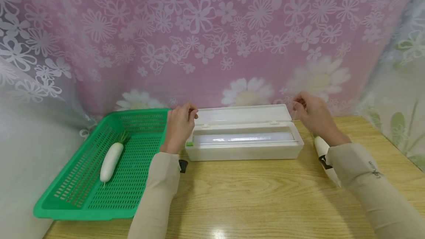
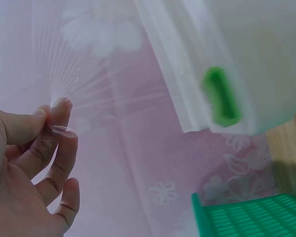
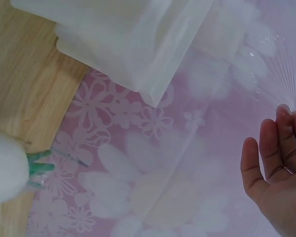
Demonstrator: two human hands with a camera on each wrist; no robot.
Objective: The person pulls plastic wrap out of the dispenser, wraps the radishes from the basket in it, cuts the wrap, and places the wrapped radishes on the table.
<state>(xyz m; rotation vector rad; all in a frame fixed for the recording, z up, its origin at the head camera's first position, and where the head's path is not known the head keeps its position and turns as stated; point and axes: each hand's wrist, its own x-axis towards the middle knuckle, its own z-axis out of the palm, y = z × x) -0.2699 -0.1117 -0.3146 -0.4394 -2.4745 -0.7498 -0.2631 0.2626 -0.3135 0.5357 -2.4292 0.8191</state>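
A sheet of clear cling film (image 2: 64,89) spans the space between the two hands, over a white cling film dispenser box (image 1: 245,153) with its lid (image 1: 242,115) raised. My left hand (image 1: 179,126) pinches one corner of the film between thumb and fingers, with creases fanning out from the pinch. At the box's right end, my right hand (image 1: 313,117) pinches the opposite corner. A film roll (image 1: 247,137) lies inside the box, and a green slider (image 1: 189,144) sits at the left end of its front edge.
To the left, a green plastic basket (image 1: 83,215) holds a white radish (image 1: 111,162) with short green leaves. A second white radish (image 1: 321,146) lies on the wooden table (image 1: 249,194), partly hidden by the right forearm. A pink floral curtain (image 1: 212,47) hangs behind.
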